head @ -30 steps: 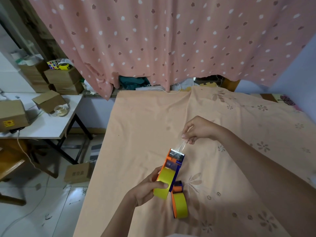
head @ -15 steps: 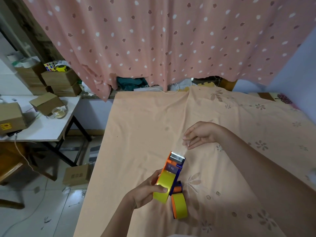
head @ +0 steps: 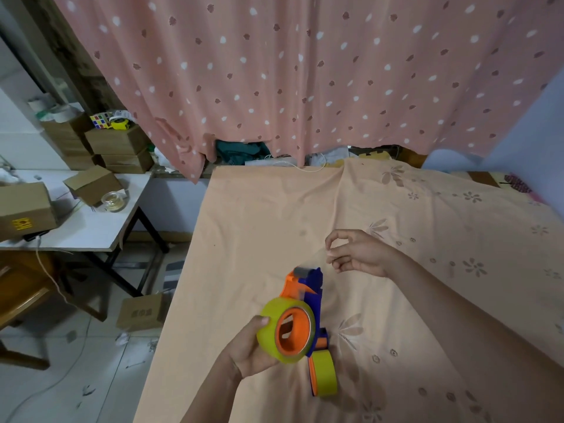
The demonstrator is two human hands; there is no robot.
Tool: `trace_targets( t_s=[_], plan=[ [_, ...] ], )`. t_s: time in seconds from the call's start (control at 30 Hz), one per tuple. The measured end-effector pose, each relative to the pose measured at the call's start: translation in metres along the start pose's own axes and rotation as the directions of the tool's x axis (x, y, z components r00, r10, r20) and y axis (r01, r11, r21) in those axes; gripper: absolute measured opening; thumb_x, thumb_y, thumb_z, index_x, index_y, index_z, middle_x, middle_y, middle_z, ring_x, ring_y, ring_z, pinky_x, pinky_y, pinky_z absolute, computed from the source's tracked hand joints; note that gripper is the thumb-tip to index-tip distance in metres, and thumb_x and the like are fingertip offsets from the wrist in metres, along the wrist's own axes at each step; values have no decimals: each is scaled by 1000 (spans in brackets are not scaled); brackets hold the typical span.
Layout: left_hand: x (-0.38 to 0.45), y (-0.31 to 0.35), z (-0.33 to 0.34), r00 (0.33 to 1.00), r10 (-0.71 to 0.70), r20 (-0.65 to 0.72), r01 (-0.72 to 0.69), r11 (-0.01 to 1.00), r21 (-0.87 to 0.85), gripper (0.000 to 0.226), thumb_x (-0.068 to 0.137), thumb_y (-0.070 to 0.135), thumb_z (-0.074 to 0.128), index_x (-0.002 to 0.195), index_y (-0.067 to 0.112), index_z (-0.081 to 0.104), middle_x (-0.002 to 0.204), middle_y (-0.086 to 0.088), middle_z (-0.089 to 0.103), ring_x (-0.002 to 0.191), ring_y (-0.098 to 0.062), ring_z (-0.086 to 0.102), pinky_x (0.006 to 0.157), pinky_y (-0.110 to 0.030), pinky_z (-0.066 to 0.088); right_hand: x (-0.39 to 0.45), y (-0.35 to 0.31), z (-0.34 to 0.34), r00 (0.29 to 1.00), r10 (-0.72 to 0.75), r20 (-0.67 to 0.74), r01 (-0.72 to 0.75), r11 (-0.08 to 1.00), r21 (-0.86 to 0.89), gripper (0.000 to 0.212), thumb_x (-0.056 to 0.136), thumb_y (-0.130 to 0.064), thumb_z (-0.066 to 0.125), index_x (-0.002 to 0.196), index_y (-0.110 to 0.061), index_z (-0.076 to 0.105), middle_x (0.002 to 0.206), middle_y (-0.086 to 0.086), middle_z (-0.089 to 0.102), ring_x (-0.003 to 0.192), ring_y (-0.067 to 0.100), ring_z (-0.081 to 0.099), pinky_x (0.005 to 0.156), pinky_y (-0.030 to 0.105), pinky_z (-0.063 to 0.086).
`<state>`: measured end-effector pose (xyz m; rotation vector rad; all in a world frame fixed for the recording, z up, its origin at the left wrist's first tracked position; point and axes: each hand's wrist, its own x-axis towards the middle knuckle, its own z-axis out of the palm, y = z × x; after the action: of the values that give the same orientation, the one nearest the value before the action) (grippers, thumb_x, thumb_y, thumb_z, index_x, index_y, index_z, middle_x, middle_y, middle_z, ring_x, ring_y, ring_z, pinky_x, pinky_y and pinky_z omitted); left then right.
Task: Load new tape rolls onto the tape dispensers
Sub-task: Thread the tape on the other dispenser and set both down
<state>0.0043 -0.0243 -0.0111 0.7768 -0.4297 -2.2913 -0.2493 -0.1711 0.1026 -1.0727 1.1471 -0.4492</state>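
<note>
My left hand [head: 248, 351] grips an orange and blue tape dispenser [head: 305, 288] by its yellow tape roll [head: 274, 340], which sits on the orange hub. The dispenser is tilted so the hub faces me, its metal blade end pointing away. A second dispenser with a yellow roll [head: 324, 372] lies on the peach bedsheet [head: 274, 215] just right of and below my left hand. My right hand [head: 355, 253] hovers beyond the blade end, fingers loosely curled and apart; whether a strip of clear tape is between them cannot be told.
A white table [head: 88, 227] to the left carries cardboard boxes [head: 24, 209] and a clear tape roll [head: 113, 200]. A small box [head: 140, 312] sits on the floor by the bed's left edge. A pink dotted curtain [head: 305, 71] hangs behind the bed.
My right hand let go of the tape end it was pulling and drew back from the blade. My left hand turned the dispenser so its hub side faces me.
</note>
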Motion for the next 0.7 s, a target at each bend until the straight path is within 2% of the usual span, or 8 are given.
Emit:
trace_targets(
  t_s=[0.1, 0.2, 0.33, 0.4, 0.47, 0.53, 0.6, 0.7],
  plan=[
    [1, 3, 2, 998, 52, 22, -50, 997, -56, 85, 47, 35, 100, 122, 4, 74, 126, -20, 69, 113, -35, 67, 99, -47, 51, -3, 10, 6, 999, -28, 40, 23, 992, 121, 18, 96, -4, 60, 110, 4, 68, 95, 23, 70, 83, 28, 72, 78, 33, 61],
    [-1, 4, 4, 996, 92, 4, -91, 988, -124, 92, 45, 36, 101, 125, 3, 71, 130, -23, 64, 116, -39, 63, 97, -51, 53, -4, 16, 13, 997, -36, 68, 20, 977, 213, 31, 98, -13, 57, 119, 8, 64, 114, 26, 71, 107, 32, 71, 90, 34, 60],
    [-1, 2, 11, 990, 136, -29, -139, 965, -223, 100, 43, 39, 100, 129, 2, 65, 129, -27, 62, 116, -43, 57, 94, -55, 52, -8, 22, 20, 989, -101, 111, 73, 970, 231, 32, 92, -6, 65, 123, 1, 64, 120, 17, 71, 114, 29, 68, 95, 32, 57],
    [-1, 1, 17, 988, 150, -32, -153, 951, -267, 99, 42, 42, 100, 125, -1, 68, 128, -29, 61, 115, -46, 55, 90, -56, 55, -6, 30, 29, 990, -138, 29, 127, 963, 236, 32, 88, -1, 69, 120, 2, 66, 118, 19, 72, 109, 30, 70, 93, 33, 58],
    [-1, 0, 22, 987, 158, -40, -162, 936, -312, 98, 43, 44, 99, 124, -3, 70, 130, -30, 58, 115, -47, 54, 86, -56, 58, 0, 41, 44, 970, -196, -143, 224, 950, 216, 22, 89, -7, 70, 110, -1, 73, 118, 19, 72, 106, 28, 71, 91, 35, 59],
    [-1, -1, 27, 983, 166, -72, -181, 919, -350, 95, 45, 45, 98, 122, -3, 70, 132, -30, 56, 114, -46, 56, 85, -54, 59, 7, 54, 61, 902, -266, -340, 306, 950, 67, 11, 88, -17, 73, 97, -13, 79, 118, 5, 71, 109, 16, 68, 93, 34, 56],
    [0, -3, 29, 980, 162, -117, -195, 900, -390, 96, 45, 46, 97, 122, -3, 68, 132, -29, 56, 111, -47, 59, 84, -53, 59, 11, 66, 77, 823, -321, -469, 335, 941, -56, 8, 87, -22, 76, 91, -19, 81, 110, -10, 68, 104, 2, 66, 91, 26, 53],
    [-1, -6, 31, 976, 153, -155, -204, 889, -410, 101, 47, 49, 96, 129, 1, 60, 132, -28, 58, 111, -45, 60, 87, -52, 59, 7, 84, 107, 734, -364, -573, 368, 923, -115, 12, 91, -18, 70, 93, -15, 81, 88, -12, 77, 85, -7, 68, 81, 23, 54]
  ],
)
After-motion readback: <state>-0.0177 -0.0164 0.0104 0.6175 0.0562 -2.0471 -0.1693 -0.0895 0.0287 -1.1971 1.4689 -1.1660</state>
